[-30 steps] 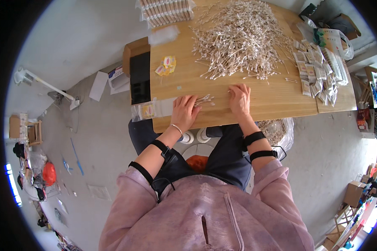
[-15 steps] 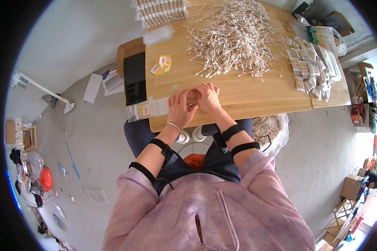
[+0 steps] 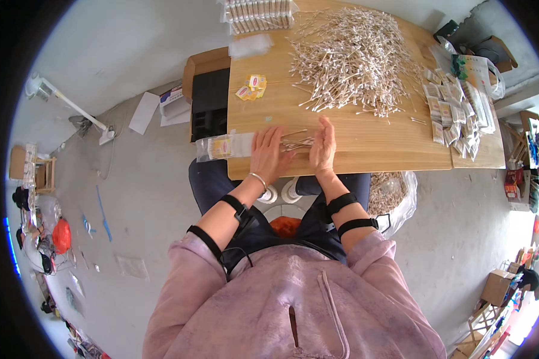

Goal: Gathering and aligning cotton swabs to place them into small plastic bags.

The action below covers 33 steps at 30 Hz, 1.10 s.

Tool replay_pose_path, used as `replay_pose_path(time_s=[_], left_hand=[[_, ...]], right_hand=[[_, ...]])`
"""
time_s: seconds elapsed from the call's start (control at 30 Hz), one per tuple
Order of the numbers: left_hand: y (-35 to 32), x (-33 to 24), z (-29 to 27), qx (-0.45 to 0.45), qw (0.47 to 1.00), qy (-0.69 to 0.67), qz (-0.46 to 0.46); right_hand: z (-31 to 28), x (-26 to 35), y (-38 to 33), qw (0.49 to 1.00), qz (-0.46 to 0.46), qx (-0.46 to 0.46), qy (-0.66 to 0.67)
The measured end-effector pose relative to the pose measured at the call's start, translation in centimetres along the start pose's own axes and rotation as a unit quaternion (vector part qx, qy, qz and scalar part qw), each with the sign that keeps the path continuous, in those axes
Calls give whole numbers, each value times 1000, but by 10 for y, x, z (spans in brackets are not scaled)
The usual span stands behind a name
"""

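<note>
A small bunch of cotton swabs (image 3: 297, 142) lies on the wooden table (image 3: 395, 146) near its front edge, between my hands. My left hand (image 3: 270, 154) rests with fingers stretched out over the bunch's left end, covering part of it. My right hand (image 3: 323, 147) stands on edge at the right end, fingers straight and its palm side against or close to the swab tips. Left of my left hand lies a clear plastic bag (image 3: 203, 149) with a yellow card and swabs in it, beside a whitish plastic strip (image 3: 241, 145).
A large loose pile of swabs (image 3: 353, 63) covers the table's far middle. Filled packets (image 3: 452, 113) are heaped at right. Yellow cards (image 3: 253, 88), clear bags (image 3: 250, 45) and bundled swabs (image 3: 259, 17) lie at left. A sack of swabs (image 3: 386, 192) stands below the front edge.
My hands have come apart; my right hand has moved rightward and straightened its fingers. The swab bunch now shows between them. The whole view has shifted slightly.
</note>
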<state>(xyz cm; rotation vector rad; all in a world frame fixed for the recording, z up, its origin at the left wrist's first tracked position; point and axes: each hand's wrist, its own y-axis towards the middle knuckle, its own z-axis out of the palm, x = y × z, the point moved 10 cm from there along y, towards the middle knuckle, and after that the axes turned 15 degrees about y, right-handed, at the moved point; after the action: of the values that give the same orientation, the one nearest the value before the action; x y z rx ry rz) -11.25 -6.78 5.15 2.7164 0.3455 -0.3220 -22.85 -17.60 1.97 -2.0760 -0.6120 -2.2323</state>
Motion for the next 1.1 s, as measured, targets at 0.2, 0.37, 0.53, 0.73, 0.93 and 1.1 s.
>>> replay_pose_path(time_s=[0.2,0.37,0.53,0.73,0.93,1.1], left_hand=[[-18,19,-2,-15,998,13,-58],[-12,1,6,-22,999,-40,-25],[-11,4,-3,-12,999,-33,-41],[-5,44,-10,-4,1000,28,12],[6,57,-12,79,995,52,19],[6,64,-11,114,973,197,36]], right_hand=[[14,7,-1,999,-24,33,-19],[33,9,-10,999,-11,48,2],[23,12,-11,995,-41,89,-13],[42,36,-28,950,-113,241,-162],[44,31,-32,942,-150,239,-184],[39,33,-32,950,-155,212,-168]])
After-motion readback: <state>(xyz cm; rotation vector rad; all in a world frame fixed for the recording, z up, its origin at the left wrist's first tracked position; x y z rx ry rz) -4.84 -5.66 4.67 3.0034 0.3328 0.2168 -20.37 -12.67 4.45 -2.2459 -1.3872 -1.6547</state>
